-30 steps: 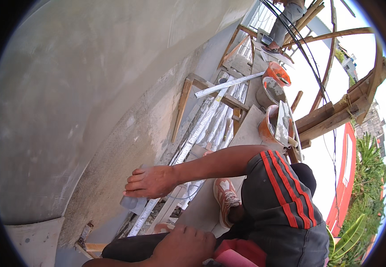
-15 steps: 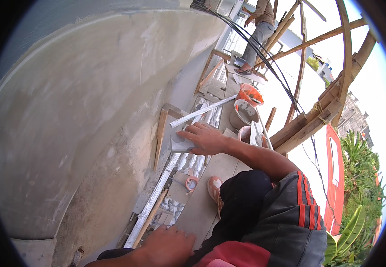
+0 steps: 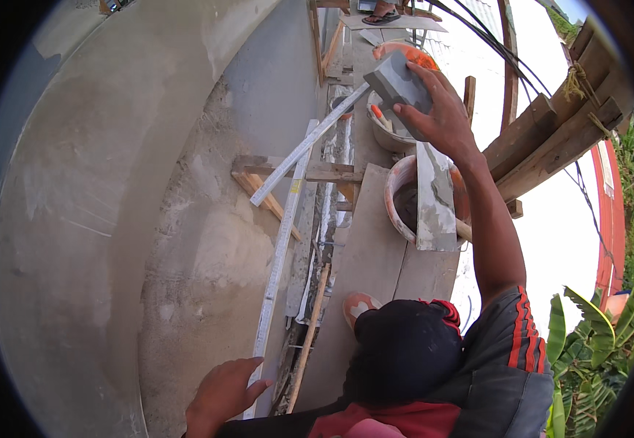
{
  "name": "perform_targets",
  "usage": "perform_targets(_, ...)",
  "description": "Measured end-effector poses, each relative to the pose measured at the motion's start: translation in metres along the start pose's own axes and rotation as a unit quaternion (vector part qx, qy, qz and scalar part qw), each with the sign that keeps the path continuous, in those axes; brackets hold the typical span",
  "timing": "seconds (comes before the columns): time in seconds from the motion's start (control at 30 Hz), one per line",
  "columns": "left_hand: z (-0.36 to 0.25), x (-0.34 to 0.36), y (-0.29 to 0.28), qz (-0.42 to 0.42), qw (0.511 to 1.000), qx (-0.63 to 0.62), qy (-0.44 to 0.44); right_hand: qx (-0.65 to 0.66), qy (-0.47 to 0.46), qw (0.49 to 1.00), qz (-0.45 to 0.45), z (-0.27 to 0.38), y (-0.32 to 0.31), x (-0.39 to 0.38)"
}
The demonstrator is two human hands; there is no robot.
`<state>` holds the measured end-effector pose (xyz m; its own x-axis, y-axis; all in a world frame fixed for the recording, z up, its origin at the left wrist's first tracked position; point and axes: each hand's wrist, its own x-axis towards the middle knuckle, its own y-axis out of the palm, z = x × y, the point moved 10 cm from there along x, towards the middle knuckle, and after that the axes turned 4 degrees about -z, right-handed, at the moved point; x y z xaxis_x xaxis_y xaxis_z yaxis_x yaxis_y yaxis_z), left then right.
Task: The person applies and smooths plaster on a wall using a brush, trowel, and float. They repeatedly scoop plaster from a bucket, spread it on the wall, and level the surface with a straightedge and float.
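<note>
My right hand (image 3: 437, 113) grips a grey rectangular block (image 3: 394, 77), raised over the plastered buckets beside the scaffold boards. Below it sit an orange bucket (image 3: 428, 60), a grey bucket (image 3: 386, 135) with an orange-handled tool (image 3: 377, 115), and a nearer bucket (image 3: 397, 193) crossed by a cement-smeared flat board (image 3: 434, 197). Near the lower edge, my left hand (image 3: 226, 394) has its fingers apart and holds nothing, beside a long whitish straightedge (image 3: 273, 292). A second straightedge (image 3: 310, 142) lies diagonally across a timber bracket (image 3: 321, 171).
A curved plastered wall (image 3: 76, 241) fills the left side. Weathered planks (image 3: 361, 270) form a narrow walkway under me. Timber framing (image 3: 551, 139) and black cables (image 3: 503, 55) line the right, above foliage (image 3: 594, 350). Another person's sandalled foot (image 3: 381, 16) stands at the far end.
My right hand, gripping the block, has moved up and away from me toward the buckets. My left hand has shifted leftward in view. The view has turned more along the walkway.
</note>
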<state>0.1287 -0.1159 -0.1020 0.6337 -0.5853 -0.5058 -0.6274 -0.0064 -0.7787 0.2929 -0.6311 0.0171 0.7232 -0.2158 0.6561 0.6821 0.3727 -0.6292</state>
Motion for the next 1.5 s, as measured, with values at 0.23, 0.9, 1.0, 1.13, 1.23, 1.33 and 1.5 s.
perform_targets(0.23, -0.074, 0.178, 0.036, 0.031, 0.909, -0.413, -0.038, 0.141, 0.309, 0.934, -0.108, -0.159, -0.096, -0.078)
perform_targets(0.9, -0.256, 0.428, 0.042, 0.025, 0.869, -0.494, 0.005, 0.612, 0.475, 0.553, -0.307, -0.217, -0.076, -0.273)
perform_targets(1.0, -0.258, 0.436, 0.047, 0.035, 0.859, -0.511, -0.014, 0.624, 0.472, 0.543, -0.305, -0.211, -0.08, -0.276)
perform_targets(1.13, -0.258, 0.436, 0.045, 0.038, 0.815, -0.577, -0.03, 0.568, 0.486, 0.604, -0.276, -0.209, -0.083, -0.282)
perform_targets(1.23, -0.26, 0.428, 0.027, 0.024, 0.813, -0.582, -0.009, 0.408, 0.472, 0.742, -0.245, -0.194, -0.101, -0.268)
perform_targets(1.33, -0.257, 0.422, -0.013, 0.007, 0.822, -0.569, 0.026, 0.192, 0.357, 0.907, -0.118, -0.166, -0.114, -0.235)
perform_targets(1.5, -0.248, 0.412, -0.08, -0.035, 0.835, -0.546, 0.062, 0.051, 0.21, 0.975, 0.055, -0.124, -0.083, -0.206)
